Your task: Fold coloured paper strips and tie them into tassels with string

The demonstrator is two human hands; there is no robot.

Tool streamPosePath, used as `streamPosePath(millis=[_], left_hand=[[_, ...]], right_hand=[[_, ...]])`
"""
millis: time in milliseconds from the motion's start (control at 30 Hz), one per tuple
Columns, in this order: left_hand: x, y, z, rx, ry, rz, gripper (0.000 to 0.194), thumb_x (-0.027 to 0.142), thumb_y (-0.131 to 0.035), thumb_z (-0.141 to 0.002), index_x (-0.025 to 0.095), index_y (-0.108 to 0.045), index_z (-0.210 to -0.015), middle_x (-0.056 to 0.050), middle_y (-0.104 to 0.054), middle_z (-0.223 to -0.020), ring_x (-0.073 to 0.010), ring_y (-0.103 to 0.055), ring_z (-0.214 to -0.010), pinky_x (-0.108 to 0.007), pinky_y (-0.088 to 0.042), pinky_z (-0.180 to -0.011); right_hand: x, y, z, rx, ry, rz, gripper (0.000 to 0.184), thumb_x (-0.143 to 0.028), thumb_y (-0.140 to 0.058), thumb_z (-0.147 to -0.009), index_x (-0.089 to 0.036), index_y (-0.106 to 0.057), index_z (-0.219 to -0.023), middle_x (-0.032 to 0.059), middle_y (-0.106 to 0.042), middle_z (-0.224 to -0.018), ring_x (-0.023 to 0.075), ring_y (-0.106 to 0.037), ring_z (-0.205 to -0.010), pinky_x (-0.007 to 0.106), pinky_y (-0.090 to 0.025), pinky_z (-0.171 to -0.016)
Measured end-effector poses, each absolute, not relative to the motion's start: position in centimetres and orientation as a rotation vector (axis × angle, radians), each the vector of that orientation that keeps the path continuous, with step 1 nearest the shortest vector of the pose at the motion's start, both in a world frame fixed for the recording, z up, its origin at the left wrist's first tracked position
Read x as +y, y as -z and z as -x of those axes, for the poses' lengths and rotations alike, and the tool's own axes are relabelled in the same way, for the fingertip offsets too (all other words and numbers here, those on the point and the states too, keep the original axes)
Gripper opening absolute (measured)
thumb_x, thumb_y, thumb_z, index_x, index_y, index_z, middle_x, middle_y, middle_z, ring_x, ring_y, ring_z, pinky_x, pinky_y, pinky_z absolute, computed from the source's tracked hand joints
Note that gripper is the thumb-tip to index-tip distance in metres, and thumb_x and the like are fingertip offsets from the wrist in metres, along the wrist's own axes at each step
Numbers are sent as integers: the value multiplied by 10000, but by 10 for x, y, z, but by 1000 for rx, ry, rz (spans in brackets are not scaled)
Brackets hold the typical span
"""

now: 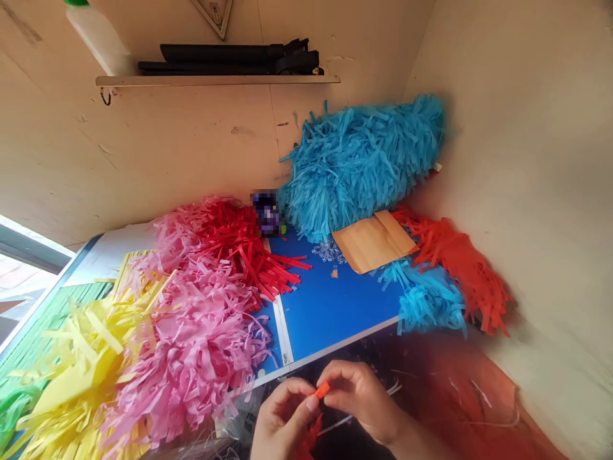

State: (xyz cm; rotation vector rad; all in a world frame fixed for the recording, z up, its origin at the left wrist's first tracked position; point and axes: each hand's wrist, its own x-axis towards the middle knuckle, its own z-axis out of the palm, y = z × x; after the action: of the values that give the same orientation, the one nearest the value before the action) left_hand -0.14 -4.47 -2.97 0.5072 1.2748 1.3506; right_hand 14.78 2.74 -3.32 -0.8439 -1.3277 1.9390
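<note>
Below the near edge of the blue table, my left hand (290, 415) and my right hand (357, 396) come together around a small piece of orange-red tissue paper (322, 390). Both hands are closed, with thumbs and fingertips pinching the paper between them. More orange-red paper hangs beneath my left hand, mostly hidden by its fingers. A thin white strand passes close to my hands. On the blue table (335, 313) ahead lie fringed tissue bundles: pink (201, 345), red (239, 243) and light blue (431, 297).
Yellow fringed paper (86, 370) and green strips (62, 313) cover the left side. A large blue fringed bundle (364, 163) leans at the back wall, behind a brown paper envelope (376, 241). Orange fringe (460, 268) hangs at right. A shelf (215, 81) holds black items.
</note>
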Motion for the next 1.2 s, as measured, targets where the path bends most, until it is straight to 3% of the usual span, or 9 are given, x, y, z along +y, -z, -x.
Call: streamPosePath(millis=[100,333,500,667,967,1100,1200], left_hand=[[-42,25,-8,1229,-1356,-402,361,451,-890,-613,164,-695,-714,34,-603,-578,-77,-512,-530,-181,-402,-530],[-40,23,-8,1301,-1371,-497,343,459,-869,-638,171,-701,-720,29,-610,-629,-83,-494,-537,-190,-393,-520],[-42,29,-11,1371,-1399,-580,343,481,-856,-643,177,-720,-725,5,-639,-686,-115,-550,-600,-205,-452,-573],[-42,32,-11,1394,-1423,-561,340,482,-868,-621,185,-728,-712,-9,-666,-718,-143,-598,-666,-209,-489,-627],[-43,57,7,1361,-1403,-1023,172,354,-752,-803,188,-739,-760,-55,-683,-785,-187,-668,-735,-261,-560,-672],[-43,57,10,1454,-1423,-1408,38,240,-697,-853,227,-731,-842,-31,-704,-812,-166,-689,-760,-232,-566,-688],[-41,53,6,1480,-1379,-1632,48,200,-671,-866,237,-701,-862,-13,-712,-822,-144,-694,-758,-205,-560,-687]], right_hand=[[27,37,-150,-1498,-1741,882,170,-338,-744,-840,-181,-774,-781,31,-686,-788,144,-621,-755,250,-461,-704],[27,38,-154,-1670,-1555,912,140,-274,-686,-876,-193,-779,-811,45,-708,-803,165,-650,-777,261,-487,-717],[23,39,-153,-1669,-1434,888,116,-163,-653,-844,-180,-729,-758,28,-687,-758,144,-641,-730,234,-493,-684],[20,38,-155,-1721,-1355,835,102,-143,-648,-850,-181,-741,-834,34,-698,-800,138,-652,-758,220,-508,-707],[22,40,-154,-1803,-1227,803,104,-111,-641,-853,-177,-719,-832,31,-696,-796,127,-655,-750,201,-510,-697],[20,42,-152,-1806,-1168,818,123,-93,-618,-858,-180,-703,-840,26,-689,-799,124,-653,-749,197,-502,-688],[20,43,-149,-1802,-1152,838,120,-108,-611,-876,-182,-698,-842,24,-682,-804,125,-652,-762,203,-499,-701]])
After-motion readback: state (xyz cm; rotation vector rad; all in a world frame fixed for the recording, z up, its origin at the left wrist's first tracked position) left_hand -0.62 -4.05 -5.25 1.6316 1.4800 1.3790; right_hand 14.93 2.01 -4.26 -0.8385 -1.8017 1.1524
